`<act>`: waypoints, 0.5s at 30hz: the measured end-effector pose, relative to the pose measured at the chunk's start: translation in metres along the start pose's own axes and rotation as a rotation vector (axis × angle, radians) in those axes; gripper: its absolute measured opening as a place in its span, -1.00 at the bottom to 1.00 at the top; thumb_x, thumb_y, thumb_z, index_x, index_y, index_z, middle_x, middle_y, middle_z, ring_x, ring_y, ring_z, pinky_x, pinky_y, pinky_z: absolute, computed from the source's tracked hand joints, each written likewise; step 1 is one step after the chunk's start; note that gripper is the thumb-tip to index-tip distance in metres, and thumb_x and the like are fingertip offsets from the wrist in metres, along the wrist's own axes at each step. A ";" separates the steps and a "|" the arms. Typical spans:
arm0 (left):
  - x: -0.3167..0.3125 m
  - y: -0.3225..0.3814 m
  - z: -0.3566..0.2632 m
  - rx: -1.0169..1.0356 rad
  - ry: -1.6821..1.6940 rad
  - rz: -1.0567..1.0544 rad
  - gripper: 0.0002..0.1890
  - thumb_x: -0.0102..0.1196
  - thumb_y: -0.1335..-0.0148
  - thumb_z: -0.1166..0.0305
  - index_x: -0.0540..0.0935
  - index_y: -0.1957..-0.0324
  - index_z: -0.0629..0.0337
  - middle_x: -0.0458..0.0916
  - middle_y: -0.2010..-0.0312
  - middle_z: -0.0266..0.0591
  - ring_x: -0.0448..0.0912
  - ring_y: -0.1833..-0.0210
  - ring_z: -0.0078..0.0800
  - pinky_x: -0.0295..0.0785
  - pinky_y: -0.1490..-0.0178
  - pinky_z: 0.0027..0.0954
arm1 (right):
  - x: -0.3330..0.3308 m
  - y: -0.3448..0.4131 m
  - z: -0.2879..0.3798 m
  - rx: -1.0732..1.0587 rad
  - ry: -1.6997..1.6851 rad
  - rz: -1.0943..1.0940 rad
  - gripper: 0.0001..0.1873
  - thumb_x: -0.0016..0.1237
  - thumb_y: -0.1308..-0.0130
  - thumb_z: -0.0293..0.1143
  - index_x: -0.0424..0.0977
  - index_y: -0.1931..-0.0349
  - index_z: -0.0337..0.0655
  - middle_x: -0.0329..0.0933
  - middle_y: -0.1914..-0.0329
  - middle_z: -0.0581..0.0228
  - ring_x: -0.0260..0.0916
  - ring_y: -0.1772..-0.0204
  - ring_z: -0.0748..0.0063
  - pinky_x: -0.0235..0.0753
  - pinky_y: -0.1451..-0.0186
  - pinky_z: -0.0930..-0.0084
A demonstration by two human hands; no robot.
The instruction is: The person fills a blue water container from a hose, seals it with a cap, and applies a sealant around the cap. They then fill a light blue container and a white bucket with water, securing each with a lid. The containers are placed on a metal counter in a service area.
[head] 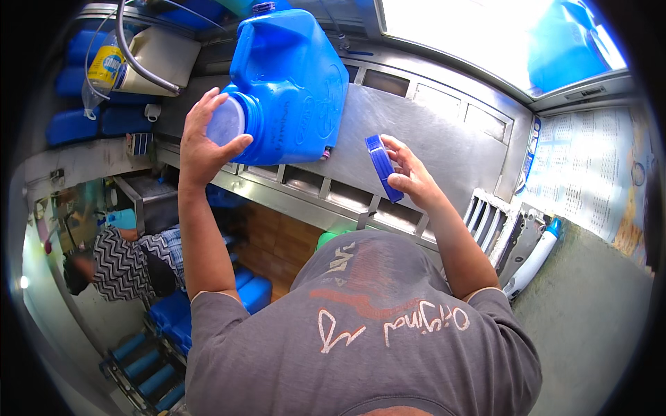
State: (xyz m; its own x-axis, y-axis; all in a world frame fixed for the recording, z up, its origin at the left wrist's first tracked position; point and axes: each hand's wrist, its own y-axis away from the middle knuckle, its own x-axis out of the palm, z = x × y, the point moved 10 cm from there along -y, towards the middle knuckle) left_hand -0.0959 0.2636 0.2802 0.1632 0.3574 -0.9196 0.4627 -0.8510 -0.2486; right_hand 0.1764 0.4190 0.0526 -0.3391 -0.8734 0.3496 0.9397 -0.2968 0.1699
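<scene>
A blue plastic water jug [291,99] with a moulded handle rests on the steel counter [416,125]. Its wide threaded neck [254,122] points to the left. Over that mouth sits a pale round inner lid [227,122]; my left hand [200,140] spans it, with fingers and thumb at its rim. A dark blue ring-shaped screw cap [384,169] is held on edge in my right hand [413,174], to the right of the jug and apart from it. A small dark cap [264,8] closes another opening at the jug's far end.
A grey hose [138,62] hangs at the upper left near a plastic bottle [103,67] and a cream container [158,60]. Slots [302,179] line the counter's near edge. A person [130,265] is at lower left, beside blue jugs [177,317] and a roller rack [143,369].
</scene>
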 end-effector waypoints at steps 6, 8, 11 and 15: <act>0.009 -0.009 0.001 -0.069 0.070 0.046 -0.13 0.49 0.15 -0.09 0.54 -0.24 0.05 0.43 -0.36 -0.04 0.38 -0.41 -0.04 0.28 -0.46 -0.04 | -0.008 -0.004 -0.011 -0.001 0.008 -0.011 0.04 0.26 -0.09 0.15 0.09 -0.53 -0.02 0.20 -0.46 -0.06 0.08 -0.53 -0.04 0.21 -0.48 0.04; 0.012 -0.010 0.001 -0.068 0.046 0.048 -0.13 0.48 0.14 -0.09 0.53 -0.25 0.04 0.43 -0.36 -0.05 0.38 -0.41 -0.05 0.28 -0.46 -0.04 | -0.011 -0.008 -0.012 -0.005 -0.033 -0.012 0.03 0.27 -0.10 0.12 0.10 -0.52 -0.03 0.20 -0.46 -0.06 0.06 -0.54 -0.03 0.19 -0.49 0.03; 0.014 -0.007 -0.002 -0.051 0.007 0.032 -0.12 0.46 0.11 -0.08 0.49 -0.28 0.01 0.41 -0.38 -0.06 0.37 -0.43 -0.06 0.26 -0.47 -0.04 | -0.013 -0.016 -0.012 -0.011 -0.049 -0.007 0.01 0.28 -0.11 0.09 0.11 -0.52 -0.03 0.21 -0.46 -0.03 0.05 -0.55 -0.01 0.16 -0.51 0.02; 0.018 -0.003 -0.002 -0.031 -0.008 -0.005 -0.12 0.45 0.08 -0.10 0.46 -0.30 -0.01 0.40 -0.38 -0.06 0.35 -0.43 -0.05 0.24 -0.48 -0.04 | -0.011 -0.025 -0.015 -0.007 -0.024 0.015 0.00 0.28 -0.11 0.07 0.11 -0.51 -0.02 0.19 -0.47 0.01 0.05 -0.55 -0.01 0.12 -0.53 0.00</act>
State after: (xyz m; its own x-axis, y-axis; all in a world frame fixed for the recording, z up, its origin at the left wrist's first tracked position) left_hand -0.0931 0.2735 0.2654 0.1543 0.3584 -0.9207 0.4902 -0.8369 -0.2436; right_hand 0.1578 0.4301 0.0302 -0.3257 -0.8684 0.3740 0.9450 -0.2865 0.1576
